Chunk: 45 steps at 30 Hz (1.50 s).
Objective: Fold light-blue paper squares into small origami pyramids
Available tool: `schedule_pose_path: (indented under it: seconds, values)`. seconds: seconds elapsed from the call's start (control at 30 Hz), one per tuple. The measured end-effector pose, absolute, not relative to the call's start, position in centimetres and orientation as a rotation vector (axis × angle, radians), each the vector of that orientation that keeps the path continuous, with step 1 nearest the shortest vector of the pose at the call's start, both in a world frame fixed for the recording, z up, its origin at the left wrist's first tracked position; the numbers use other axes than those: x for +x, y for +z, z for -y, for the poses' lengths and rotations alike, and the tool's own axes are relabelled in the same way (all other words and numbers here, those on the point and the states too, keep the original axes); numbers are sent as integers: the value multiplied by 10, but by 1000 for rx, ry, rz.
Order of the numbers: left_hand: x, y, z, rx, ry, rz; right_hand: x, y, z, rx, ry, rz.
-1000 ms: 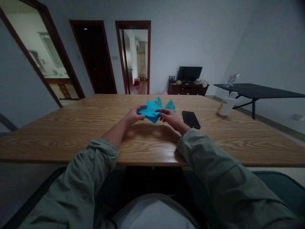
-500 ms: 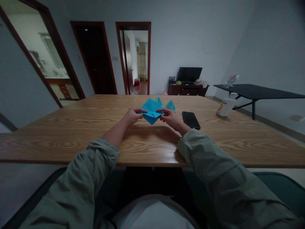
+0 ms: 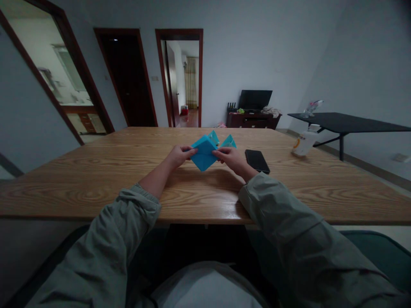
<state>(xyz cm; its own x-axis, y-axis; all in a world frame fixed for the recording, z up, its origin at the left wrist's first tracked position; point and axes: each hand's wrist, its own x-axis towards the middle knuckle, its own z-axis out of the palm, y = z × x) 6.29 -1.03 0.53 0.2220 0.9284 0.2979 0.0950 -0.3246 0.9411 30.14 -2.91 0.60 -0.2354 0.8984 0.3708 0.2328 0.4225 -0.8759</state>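
Note:
A folded sheet of blue paper (image 3: 204, 154) is held up just above the wooden table (image 3: 105, 171), its outline close to a diamond. My left hand (image 3: 180, 155) pinches its left corner between thumb and fingers. At the right corner, my right hand (image 3: 230, 156) grips it the same way. Behind the sheet stands a lighter blue folded paper piece with two pointed tips, the right tip (image 3: 229, 141) above my right hand; its lower part is hidden by the sheet and my hand.
A black phone (image 3: 257, 161) lies to the right of my right hand. Farther right stands a white bottle (image 3: 304, 143) with an orange mark. A black folding table (image 3: 349, 122) is beyond the table's right side, and a television (image 3: 255, 100) sits on a dark cabinet at the wall.
The paper's raised side flaps have closed up into a flatter diamond, with a smooth face now toward me. Both hands keep hold of its side corners and have barely moved.

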Motion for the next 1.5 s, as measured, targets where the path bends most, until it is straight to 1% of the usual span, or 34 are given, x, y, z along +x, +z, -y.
schedule_pose_path:
  seconds: [0.17, 0.3, 0.47, 0.67, 0.8, 0.9, 1.03, 1.13, 1.33, 1.5]
  values:
    - [63, 5, 8, 1610, 1234, -998, 300, 7, 31, -1009, 848, 1697]
    - [62, 6, 9, 1631, 1238, -903, 298, 7, 32, -990, 836, 1653]
    - [63, 8, 11, 1612, 1204, -893, 298, 7, 31, -937, 886, 1605]
    - [68, 10, 19, 1628, 1076, -830, 294, 8, 34, -923, 882, 1734]
    - [69, 12, 24, 1694, 1002, -884, 290, 7, 35, -858, 893, 1784]
    - [68, 10, 18, 1680, 1092, -935, 289, 6, 34, -878, 824, 1705]
    - [64, 7, 7, 1596, 1336, -966, 290, 8, 34, -1009, 703, 1570]
    - [63, 7, 6, 1563, 1437, -954, 289, 10, 38, -1033, 821, 1614]
    - [65, 12, 14, 1567, 1426, -906, 280, 11, 49, -1008, 1239, 1570]
    - [67, 14, 19, 1581, 1380, -875, 279, 10, 49, -974, 1381, 1446]
